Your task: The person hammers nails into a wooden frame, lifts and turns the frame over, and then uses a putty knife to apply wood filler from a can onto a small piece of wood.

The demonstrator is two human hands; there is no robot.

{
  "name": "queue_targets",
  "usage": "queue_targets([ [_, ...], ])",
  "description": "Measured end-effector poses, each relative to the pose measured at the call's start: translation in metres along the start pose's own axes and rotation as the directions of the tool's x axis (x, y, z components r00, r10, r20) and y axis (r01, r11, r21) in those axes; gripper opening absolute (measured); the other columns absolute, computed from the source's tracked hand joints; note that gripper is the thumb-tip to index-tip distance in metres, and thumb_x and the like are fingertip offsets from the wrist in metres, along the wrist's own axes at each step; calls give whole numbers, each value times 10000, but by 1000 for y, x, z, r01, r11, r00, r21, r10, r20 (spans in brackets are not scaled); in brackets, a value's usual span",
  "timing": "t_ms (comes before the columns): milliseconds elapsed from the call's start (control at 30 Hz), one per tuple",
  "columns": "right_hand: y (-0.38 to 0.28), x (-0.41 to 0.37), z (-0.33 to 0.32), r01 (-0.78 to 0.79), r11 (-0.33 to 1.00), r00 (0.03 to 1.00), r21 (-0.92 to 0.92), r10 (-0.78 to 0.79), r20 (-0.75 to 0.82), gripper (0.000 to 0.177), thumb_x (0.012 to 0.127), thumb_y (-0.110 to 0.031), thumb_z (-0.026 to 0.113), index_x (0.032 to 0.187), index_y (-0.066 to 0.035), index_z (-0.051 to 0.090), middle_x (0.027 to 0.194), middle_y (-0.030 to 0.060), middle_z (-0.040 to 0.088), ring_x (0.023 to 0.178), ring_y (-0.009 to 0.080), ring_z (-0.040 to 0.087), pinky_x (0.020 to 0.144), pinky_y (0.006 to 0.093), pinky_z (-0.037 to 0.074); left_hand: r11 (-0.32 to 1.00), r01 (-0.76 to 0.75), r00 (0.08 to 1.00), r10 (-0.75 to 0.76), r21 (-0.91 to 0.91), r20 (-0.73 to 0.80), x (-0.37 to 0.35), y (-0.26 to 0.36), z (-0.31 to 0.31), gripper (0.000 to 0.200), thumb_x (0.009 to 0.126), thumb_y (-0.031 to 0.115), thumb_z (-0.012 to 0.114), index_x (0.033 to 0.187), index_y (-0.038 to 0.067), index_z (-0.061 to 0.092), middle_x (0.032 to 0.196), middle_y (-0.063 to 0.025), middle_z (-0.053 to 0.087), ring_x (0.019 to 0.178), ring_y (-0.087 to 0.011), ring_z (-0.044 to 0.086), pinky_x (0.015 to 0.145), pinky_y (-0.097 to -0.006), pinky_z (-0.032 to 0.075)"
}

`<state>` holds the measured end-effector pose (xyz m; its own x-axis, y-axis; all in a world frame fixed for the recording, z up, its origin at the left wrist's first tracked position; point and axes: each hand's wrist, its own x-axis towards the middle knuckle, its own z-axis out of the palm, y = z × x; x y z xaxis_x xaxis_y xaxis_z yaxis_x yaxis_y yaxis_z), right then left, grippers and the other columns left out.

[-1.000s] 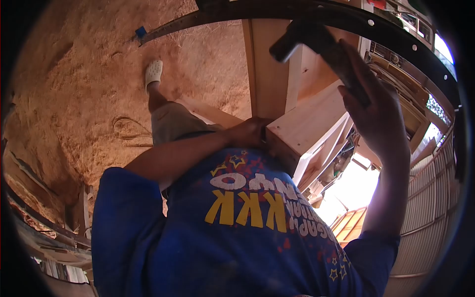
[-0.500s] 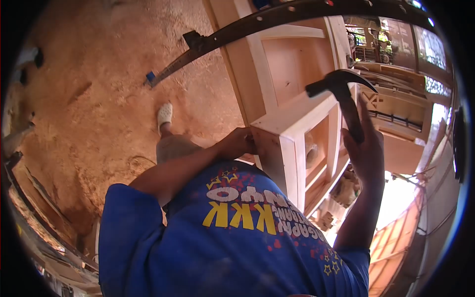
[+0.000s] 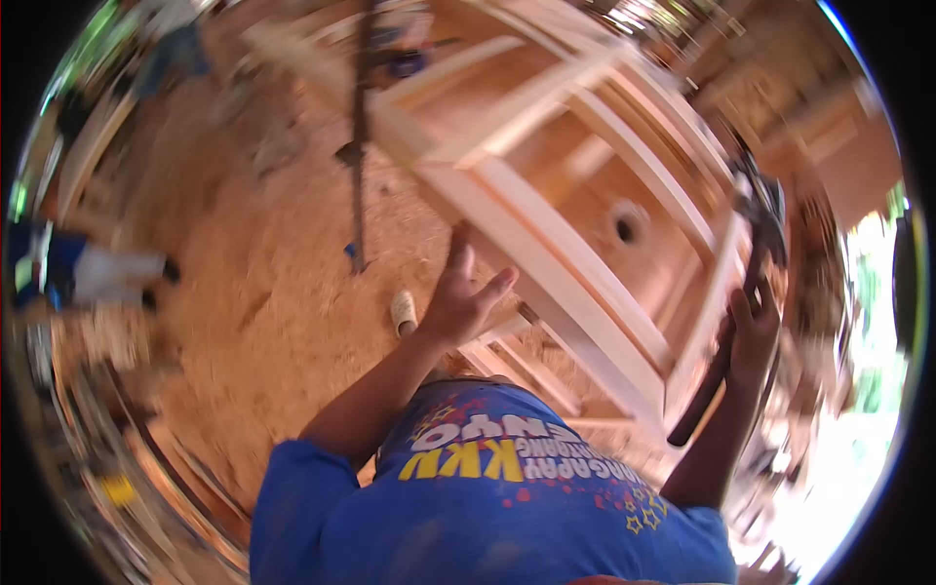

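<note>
My right hand [image 3: 753, 346] is wrapped around the handle of a claw hammer [image 3: 767, 219], holding it along the right side of a pale wooden frame [image 3: 570, 268]. The hammer's dark head points up and away from me, and its handle end reaches down past my wrist. My left hand [image 3: 460, 300], thumb and fingers apart, is at the frame's near left edge with nothing in it. Thin bars divide the frame into panels, and one panel has a round dark hole [image 3: 625, 226].
A dark bar clamp [image 3: 360, 146] extends over the frame's far left side. Below the frame are more wooden slats [image 3: 531, 375]. At the far left a person in blue and white [image 3: 93, 273] appears blurred. Reddish dirt ground [image 3: 244, 322] spreads out on the left.
My view has swung, bringing more of the frame into sight. My left hand has come off the frame's corner and spread its fingers. The hammer has moved down and to the right.
</note>
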<state>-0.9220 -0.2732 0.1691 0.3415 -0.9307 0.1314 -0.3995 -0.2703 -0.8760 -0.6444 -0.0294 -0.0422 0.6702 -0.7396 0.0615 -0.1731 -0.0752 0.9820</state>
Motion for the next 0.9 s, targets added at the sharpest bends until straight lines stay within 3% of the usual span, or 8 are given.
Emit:
queue_targets([
  [33, 9, -6, -20, -51, 998, 999, 28, 51, -10, 403, 986, -179, 729, 1337, -27, 602, 704, -48, 549, 506, 49, 492, 446, 221, 395, 999, 7, 998, -5, -46, 58, -9, 12, 13, 1024, 1010, 315, 721, 1668, -16, 10, 1744, -275, 44, 1621, -327, 50, 1151, -416, 434],
  [100, 32, -20, -56, -104, 989, 991, 101, 112, -68, 260, 991, -221, 726, 1158, -46, 631, 724, -35, 567, 557, 60, 548, 488, 236, 463, 982, -152, 976, 131, 115, 173, -33, 49, 27, 883, 1024, 303, 707, 1651, -37, 187, 1741, -282, 3, 1602, -347, 165, 1126, -406, 465],
  [167, 64, -30, -93, -178, 975, 977, 131, 192, -97, 202, 977, -197, 727, 1041, -31, 630, 722, -14, 582, 557, 81, 570, 493, 253, 485, 983, -128, 973, 149, -130, 174, -59, 56, 44, 598, 1050, 283, 674, 1506, -56, 488, 1607, -309, 413, 1275, -287, 649, 864, -294, 590],
  [267, 134, -40, -129, -288, 950, 942, 120, 304, -140, 148, 960, -143, 711, 995, -27, 626, 689, 8, 583, 536, 107, 578, 484, 274, 487, 965, 200, 973, -176, -171, 146, -88, 82, 40, 305, 1084, 250, 616, 1196, -23, 694, 1196, -156, 716, 635, -53, 632, 502, -181, 484],
  [367, 188, -56, -132, -412, 895, 889, 171, 436, -142, 106, 942, -102, 693, 950, -22, 623, 672, 28, 584, 515, 124, 582, 467, 302, 491, 920, 199, 973, -226, -337, -41, -95, 70, 38, 266, 1090, 277, 610, 1027, 31, 686, 789, 3, 661, 502, 0, 445, 402, -197, 351],
  [633, 311, -41, -75, -519, 843, 851, 137, 525, -4, 179, 898, -92, 728, 1032, -25, 630, 682, 19, 593, 520, 131, 592, 471, 315, 521, 715, 310, 866, -484, -626, -124, -118, 70, 10, 424, 1053, 508, 617, 866, 128, 611, 630, 96, 379, 520, -43, 347, 489, -223, 283],
  [733, 317, -35, -65, -498, 847, 866, -187, 497, -55, 393, 942, -221, 705, 1320, -114, 680, 769, 49, 687, 660, 181, 664, 573, 351, 550, 651, 315, 849, -519, -691, -102, -140, 57, 16, 449, 1058, 535, 588, 879, 125, 620, 644, 67, 416, 551, -63, 384, 519, -254, 324],
  [900, 358, -15, -89, -253, 850, 965, -462, 257, -56, 394, 951, -242, 716, 1299, -62, 670, 877, 101, 695, 735, 226, 681, 636, 367, 565, 544, 377, 823, -568, -750, 2, -177, 32, -3, 496, 1054, 588, 545, 1028, 116, 695, 714, 20, 620, 679, -126, 666, 605, -267, 490],
])
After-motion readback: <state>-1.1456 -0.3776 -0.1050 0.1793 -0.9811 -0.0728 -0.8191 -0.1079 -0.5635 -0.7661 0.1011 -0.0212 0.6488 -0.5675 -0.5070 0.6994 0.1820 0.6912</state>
